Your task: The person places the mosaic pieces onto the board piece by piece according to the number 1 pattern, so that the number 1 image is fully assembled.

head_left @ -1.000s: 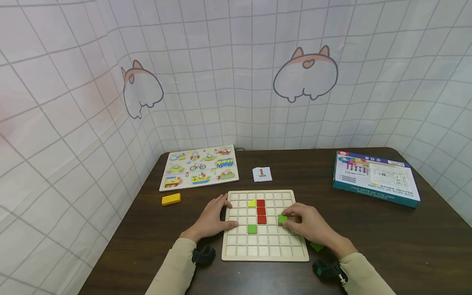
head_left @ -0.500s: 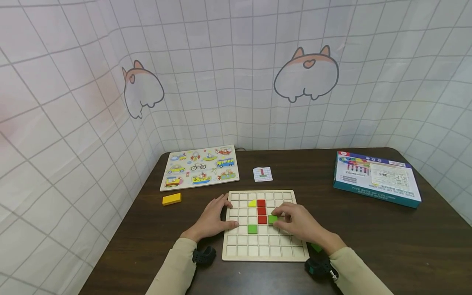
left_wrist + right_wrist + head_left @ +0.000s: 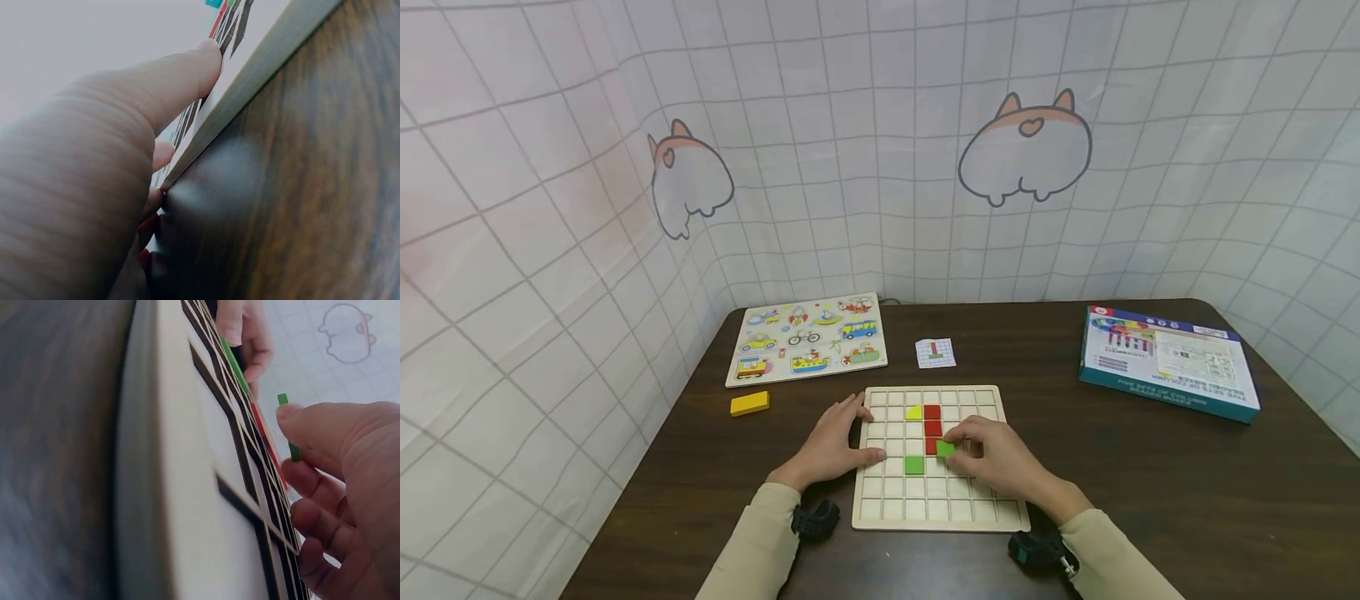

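A pale wooden grid board (image 3: pixel 868 517) lies on the dark table. Set in its cells are a column of three red square tiles (image 3: pixel 932 412), a small yellow tile (image 3: pixel 913 412) beside the top one, and a green square tile (image 3: pixel 914 465) lower left. My right hand (image 3: pixel 1000 458) pinches another green tile (image 3: pixel 946 449) between thumb and fingertips. In the right wrist view that held tile (image 3: pixel 289 428) is edge-on, raised off the board. My left hand (image 3: pixel 826 446) rests at the board's left edge, fingers spread; its thumb (image 3: pixel 187 75) lies over the rim.
A small card (image 3: pixel 935 353) with a printed grid pattern lies behind the board. Back left is a picture puzzle board (image 3: pixel 805 339), with a yellow block (image 3: pixel 749 404) in front of it. A boxed set (image 3: pixel 1165 362) lies at the right. A patterned curtain (image 3: pixel 850 167) hangs behind.
My right hand has carried the green tile leftward over the board, from the right-hand cells to just beside and partly over the lowest red tile. The left hand has stayed in place.
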Action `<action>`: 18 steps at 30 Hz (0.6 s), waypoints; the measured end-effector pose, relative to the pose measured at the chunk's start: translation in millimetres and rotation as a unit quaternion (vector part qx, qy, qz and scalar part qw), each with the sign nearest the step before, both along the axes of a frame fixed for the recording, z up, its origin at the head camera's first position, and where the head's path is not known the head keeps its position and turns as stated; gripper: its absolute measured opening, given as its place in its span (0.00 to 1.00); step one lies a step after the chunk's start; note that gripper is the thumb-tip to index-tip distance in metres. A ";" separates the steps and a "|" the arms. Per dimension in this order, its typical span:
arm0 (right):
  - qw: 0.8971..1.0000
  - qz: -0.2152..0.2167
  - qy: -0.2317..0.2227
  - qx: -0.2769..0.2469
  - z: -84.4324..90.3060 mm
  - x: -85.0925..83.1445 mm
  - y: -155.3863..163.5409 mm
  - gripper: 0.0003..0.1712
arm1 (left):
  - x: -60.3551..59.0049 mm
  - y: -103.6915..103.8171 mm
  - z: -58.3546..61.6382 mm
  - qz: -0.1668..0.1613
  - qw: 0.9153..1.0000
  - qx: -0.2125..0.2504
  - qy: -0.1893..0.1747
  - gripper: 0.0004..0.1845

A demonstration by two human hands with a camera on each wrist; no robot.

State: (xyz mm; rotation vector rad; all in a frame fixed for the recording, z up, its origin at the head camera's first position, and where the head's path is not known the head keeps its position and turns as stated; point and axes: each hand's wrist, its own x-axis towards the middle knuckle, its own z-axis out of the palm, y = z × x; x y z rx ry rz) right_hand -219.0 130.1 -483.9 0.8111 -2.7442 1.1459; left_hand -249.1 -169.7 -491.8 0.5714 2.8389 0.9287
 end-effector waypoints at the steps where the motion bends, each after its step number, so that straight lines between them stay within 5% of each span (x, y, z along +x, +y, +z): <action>1: 1.000 0.000 0.000 -0.001 -0.2 0.8 -0.6 0.12 | 0.1 0.0 -0.1 -0.001 1.000 -0.003 -0.001 0.29; 18: 1.000 0.003 -0.013 0.019 1.4 8.8 -10.3 0.11 | 1.7 0.4 -0.1 -0.003 1.000 -0.006 0.002 0.28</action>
